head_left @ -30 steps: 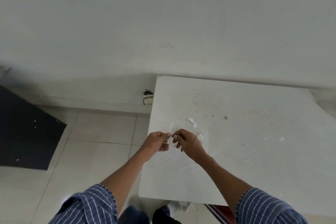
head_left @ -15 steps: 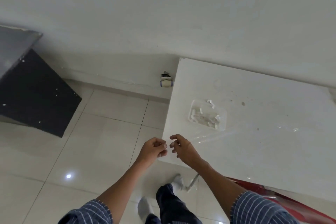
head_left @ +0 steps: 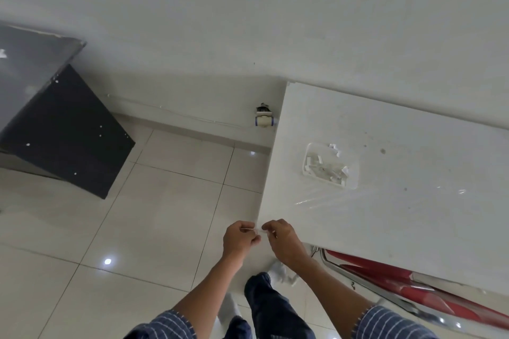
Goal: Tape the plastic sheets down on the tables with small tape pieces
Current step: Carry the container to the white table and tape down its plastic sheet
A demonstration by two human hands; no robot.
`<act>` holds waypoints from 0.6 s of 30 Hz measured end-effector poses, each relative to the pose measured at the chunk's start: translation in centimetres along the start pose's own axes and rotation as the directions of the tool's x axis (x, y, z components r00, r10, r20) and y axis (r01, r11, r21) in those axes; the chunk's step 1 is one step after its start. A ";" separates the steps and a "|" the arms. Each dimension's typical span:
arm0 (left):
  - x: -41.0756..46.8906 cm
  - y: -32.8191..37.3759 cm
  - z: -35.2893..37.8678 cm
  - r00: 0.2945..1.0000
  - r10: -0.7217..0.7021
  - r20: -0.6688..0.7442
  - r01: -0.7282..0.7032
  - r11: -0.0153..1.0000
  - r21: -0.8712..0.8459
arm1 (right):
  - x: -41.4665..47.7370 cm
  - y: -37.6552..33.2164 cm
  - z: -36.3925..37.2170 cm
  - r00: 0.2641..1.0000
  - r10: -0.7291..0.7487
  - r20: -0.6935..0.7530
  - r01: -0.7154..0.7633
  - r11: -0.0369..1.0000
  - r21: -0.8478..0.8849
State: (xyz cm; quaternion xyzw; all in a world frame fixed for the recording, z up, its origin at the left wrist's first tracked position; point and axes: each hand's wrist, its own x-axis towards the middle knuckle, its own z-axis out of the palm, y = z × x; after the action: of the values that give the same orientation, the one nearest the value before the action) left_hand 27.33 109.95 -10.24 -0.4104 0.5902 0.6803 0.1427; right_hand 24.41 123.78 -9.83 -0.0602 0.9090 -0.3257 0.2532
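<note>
Head camera: a person in striped sleeves point(head_left: 385, 322) works at the near left corner of a white bench point(head_left: 358, 118). The left hand point(head_left: 240, 239) and right hand point(head_left: 285, 242), fingers curled, pinch a small tape piece point(head_left: 259, 229) stretched between them, right at that corner. A clear plastic sheet point(head_left: 344, 201) lies over the bench top, its wrinkles catching the light. Farther back on the bench sits a shallow clear tray point(head_left: 306, 158) holding cut tape pieces point(head_left: 327, 169). A dark cabinet point(head_left: 66, 132) stands on the tiled floor point(head_left: 165, 215) to the left, and a red chair point(head_left: 385, 270) shows beneath the bench.
</note>
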 end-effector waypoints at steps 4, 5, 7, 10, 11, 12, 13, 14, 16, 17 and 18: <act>0.2 -0.1 0.4 0.999 -0.018 -0.028 0.018 1.000 -0.024 | 0.3 0.3 0.5 0.999 -0.033 -0.038 0.031 0.999 -0.040; 0.2 0.0 0.5 0.999 -0.022 -0.030 0.021 0.999 -0.031 | 0.4 0.3 0.6 0.999 -0.036 -0.041 0.034 0.998 -0.047; 0.5 0.1 0.6 0.999 -0.027 -0.029 0.026 0.999 -0.038 | 0.6 0.3 0.6 0.999 -0.038 -0.034 0.036 0.998 -0.058; 0.9 0.2 0.7 0.999 -0.027 -0.032 0.026 0.999 -0.033 | 0.8 0.3 0.7 0.999 -0.036 -0.028 0.034 0.997 -0.064; 1.0 0.2 0.7 0.999 -0.026 -0.036 0.025 0.999 -0.035 | 0.9 0.3 0.7 0.999 -0.036 -0.033 0.033 0.997 -0.065; 1.0 0.2 0.7 0.999 -0.022 -0.043 0.020 0.999 -0.040 | 1.0 0.3 0.7 0.999 -0.035 -0.040 0.033 0.997 -0.064; 1.1 0.1 0.7 0.999 -0.012 -0.052 0.010 0.999 -0.037 | 1.0 0.3 0.7 0.998 -0.032 -0.047 0.029 0.998 -0.059; 1.1 0.1 0.7 0.998 0.003 -0.059 -0.005 1.000 -0.028 | 1.1 0.3 0.8 0.998 -0.026 -0.057 0.024 0.999 -0.048; 0.9 0.1 0.7 0.997 0.040 -0.058 -0.040 0.999 -0.004 | 1.3 0.3 1.0 0.997 -0.006 -0.074 0.004 1.000 -0.022; 1.0 0.1 0.7 0.996 0.057 -0.061 -0.057 0.998 0.008 | 1.3 0.3 1.1 0.997 0.001 -0.079 -0.002 1.000 -0.015; 1.0 0.1 0.8 0.995 0.073 -0.069 -0.071 0.997 0.026 | 1.4 0.3 1.2 0.996 0.000 -0.086 -0.002 1.000 -0.014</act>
State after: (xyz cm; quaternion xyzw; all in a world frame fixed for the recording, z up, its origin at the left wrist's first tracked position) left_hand 26.35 110.40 -10.94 -0.4106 0.6173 0.6633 0.1021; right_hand 23.80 123.00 -11.39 -0.0475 0.9214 -0.3213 0.2134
